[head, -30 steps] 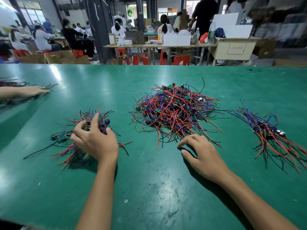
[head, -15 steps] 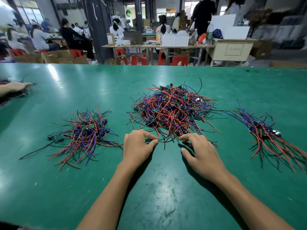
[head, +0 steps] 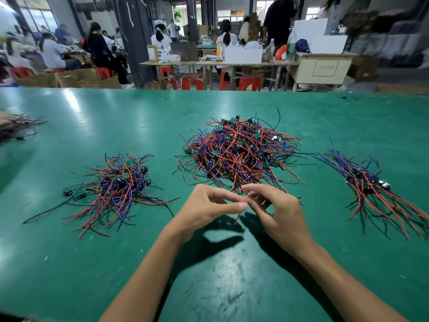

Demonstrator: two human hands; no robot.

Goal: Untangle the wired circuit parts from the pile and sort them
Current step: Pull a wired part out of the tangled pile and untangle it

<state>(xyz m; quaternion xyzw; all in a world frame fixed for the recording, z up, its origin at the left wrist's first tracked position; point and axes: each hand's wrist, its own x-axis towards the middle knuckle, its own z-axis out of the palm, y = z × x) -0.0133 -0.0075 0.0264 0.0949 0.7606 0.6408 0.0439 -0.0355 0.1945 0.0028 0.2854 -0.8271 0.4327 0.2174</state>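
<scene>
Both hands meet at the near edge of the pile (head: pixel 239 152), mid-table (head: pixel 92 263). Left hand (head: pixel 206 210) pinches a red wire (head: pixel 243 201) between thumb and forefinger; right hand (head: pixel 278 212) pinches the same wire just beside it, its other fingers loosely curled. So both grips are closed on one lead, not empty. The wire's free end hangs just below the fingertips; the other end runs up into the tangle. Can't tell which board it belongs to, it's buried. Step in hand looks like working one part free. To do it well, I'd say: keep one hand as anchor, let the other walk along the lead toward its board, lift rather than yank, and shake loops off as they snag. Pulling hard would likely drag neighbours out with it or stress the solder joints. Once the board shows, hold it by the board, not by the wires. Sorted stacks sit either side: left heap (head: pixel 116 184), loosely mixed red, blue and black with small green boards, and right bundle (head: pixel 371 182), wires combed roughly parallel toward the near edge. Both are well apart from the hands. The pile is far bigger than either, so most of the job looks left.
</scene>
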